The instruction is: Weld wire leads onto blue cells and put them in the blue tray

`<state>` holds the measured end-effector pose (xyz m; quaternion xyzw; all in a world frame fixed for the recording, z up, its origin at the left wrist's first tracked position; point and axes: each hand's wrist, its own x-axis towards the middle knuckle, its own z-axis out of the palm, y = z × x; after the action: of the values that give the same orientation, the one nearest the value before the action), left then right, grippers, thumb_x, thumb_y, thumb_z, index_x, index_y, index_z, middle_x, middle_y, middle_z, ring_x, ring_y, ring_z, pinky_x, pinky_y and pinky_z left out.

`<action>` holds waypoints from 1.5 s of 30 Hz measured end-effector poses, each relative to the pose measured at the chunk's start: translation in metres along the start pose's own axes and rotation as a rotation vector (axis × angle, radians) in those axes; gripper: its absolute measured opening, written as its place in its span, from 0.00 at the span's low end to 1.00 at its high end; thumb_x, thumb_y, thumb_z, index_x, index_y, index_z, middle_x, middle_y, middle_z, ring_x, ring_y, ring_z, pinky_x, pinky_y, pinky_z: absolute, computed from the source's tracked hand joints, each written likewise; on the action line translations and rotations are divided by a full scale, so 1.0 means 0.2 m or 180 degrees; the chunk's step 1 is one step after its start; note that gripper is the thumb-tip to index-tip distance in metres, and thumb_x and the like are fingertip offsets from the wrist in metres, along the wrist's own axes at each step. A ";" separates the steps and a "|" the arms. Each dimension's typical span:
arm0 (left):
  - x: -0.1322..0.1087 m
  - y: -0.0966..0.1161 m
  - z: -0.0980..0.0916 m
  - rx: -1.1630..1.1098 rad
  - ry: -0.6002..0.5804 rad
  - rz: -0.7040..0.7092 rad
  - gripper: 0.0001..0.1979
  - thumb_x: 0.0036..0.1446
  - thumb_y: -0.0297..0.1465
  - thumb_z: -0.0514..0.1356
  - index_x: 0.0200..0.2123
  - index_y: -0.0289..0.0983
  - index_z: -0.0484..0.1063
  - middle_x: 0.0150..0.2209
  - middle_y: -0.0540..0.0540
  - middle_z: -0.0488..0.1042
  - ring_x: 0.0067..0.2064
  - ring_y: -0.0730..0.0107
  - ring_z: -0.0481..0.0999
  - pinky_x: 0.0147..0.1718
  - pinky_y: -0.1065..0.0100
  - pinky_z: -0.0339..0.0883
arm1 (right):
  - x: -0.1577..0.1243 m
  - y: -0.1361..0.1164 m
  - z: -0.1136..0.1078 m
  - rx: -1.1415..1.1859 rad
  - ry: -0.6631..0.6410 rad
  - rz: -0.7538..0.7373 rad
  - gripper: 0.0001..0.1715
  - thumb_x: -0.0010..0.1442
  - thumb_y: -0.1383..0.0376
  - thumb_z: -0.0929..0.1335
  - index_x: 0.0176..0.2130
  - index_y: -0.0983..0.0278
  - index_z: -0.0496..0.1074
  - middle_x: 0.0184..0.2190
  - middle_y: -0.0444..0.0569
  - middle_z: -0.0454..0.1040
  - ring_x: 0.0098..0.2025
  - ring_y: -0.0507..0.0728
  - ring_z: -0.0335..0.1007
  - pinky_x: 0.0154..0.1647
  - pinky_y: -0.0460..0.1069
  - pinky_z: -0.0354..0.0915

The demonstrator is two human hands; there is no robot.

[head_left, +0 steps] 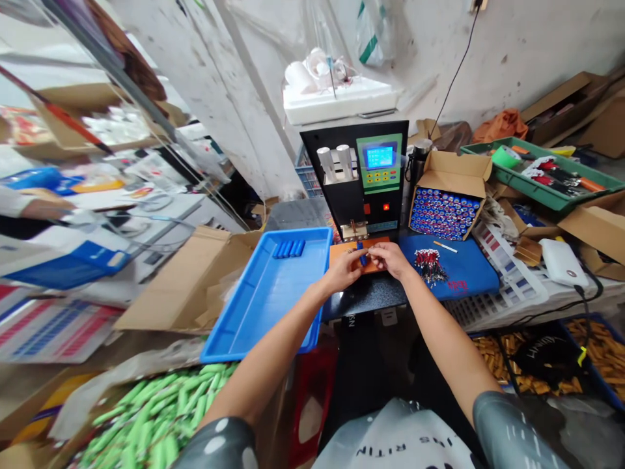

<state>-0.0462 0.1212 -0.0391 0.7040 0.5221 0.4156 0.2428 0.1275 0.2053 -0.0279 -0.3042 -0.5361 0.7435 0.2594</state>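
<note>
At the foot of a black spot welder (336, 202) with a lit blue screen, my left hand (344, 268) pinches a blue cylindrical battery cell (362, 253). The cell is upright or nearly so, just below the welder's electrodes (355, 229). My right hand (389, 256) is closed at the cell's right side; what its fingertips grip is too small to make out. Both hands are over an orange board (379, 242). Left of them, several blue cells (289, 249) lie in a row in a blue tray (278, 299).
A bundle of red and black wire leads (430, 266) lies on a blue pad (471, 267) at right. Behind it, a cardboard box (452, 170) is packed with cells. Green-wrapped pieces (161, 410) fill a container at lower left. Another person's hand (49, 205) shows at far left.
</note>
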 end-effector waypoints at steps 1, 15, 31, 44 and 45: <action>0.00 0.00 0.01 0.0025 -0.0022 0.0016 0.27 0.53 0.31 0.59 0.57 0.33 0.72 0.35 0.42 0.70 0.38 0.52 0.71 0.42 0.56 0.70 | 0.00 0.00 0.00 0.0096 0.0032 0.0013 0.32 0.41 0.49 0.72 0.32 0.73 0.62 0.22 0.44 0.62 0.21 0.41 0.55 0.20 0.38 0.48; 0.00 -0.02 0.06 -0.0671 0.0225 -0.0401 0.28 0.67 0.52 0.57 0.52 0.32 0.67 0.23 0.49 0.66 0.22 0.61 0.67 0.20 0.67 0.62 | 0.04 0.01 0.11 0.1082 0.0666 0.0139 0.23 0.47 0.59 0.71 0.35 0.72 0.61 0.23 0.43 0.62 0.22 0.41 0.56 0.21 0.38 0.46; 0.01 -0.05 0.00 -0.0720 0.0490 -0.0560 0.22 0.60 0.48 0.62 0.42 0.32 0.72 0.31 0.43 0.73 0.28 0.63 0.71 0.24 0.69 0.62 | 0.06 0.03 0.10 0.1293 0.0863 0.0090 0.24 0.49 0.58 0.72 0.35 0.72 0.60 0.22 0.43 0.62 0.22 0.42 0.57 0.21 0.38 0.48; 0.05 -0.06 0.03 -0.0621 0.0443 -0.0242 0.17 0.63 0.42 0.56 0.43 0.33 0.69 0.32 0.46 0.70 0.31 0.62 0.69 0.30 0.67 0.63 | 0.04 -0.02 0.17 0.0768 0.0877 -0.0005 0.22 0.52 0.58 0.69 0.34 0.74 0.62 0.23 0.43 0.64 0.22 0.40 0.58 0.21 0.35 0.51; 0.05 -0.06 0.03 -0.0623 0.0460 -0.0235 0.17 0.63 0.42 0.56 0.43 0.33 0.69 0.32 0.46 0.70 0.32 0.62 0.69 0.31 0.66 0.63 | 0.04 -0.02 0.18 0.0714 0.0891 -0.0019 0.21 0.53 0.58 0.69 0.34 0.74 0.62 0.23 0.44 0.64 0.22 0.40 0.59 0.21 0.35 0.52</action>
<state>-0.0465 0.1343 -0.0476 0.6255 0.5208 0.5050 0.2872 0.0957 0.1895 -0.0170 -0.3723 -0.4093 0.7482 0.3660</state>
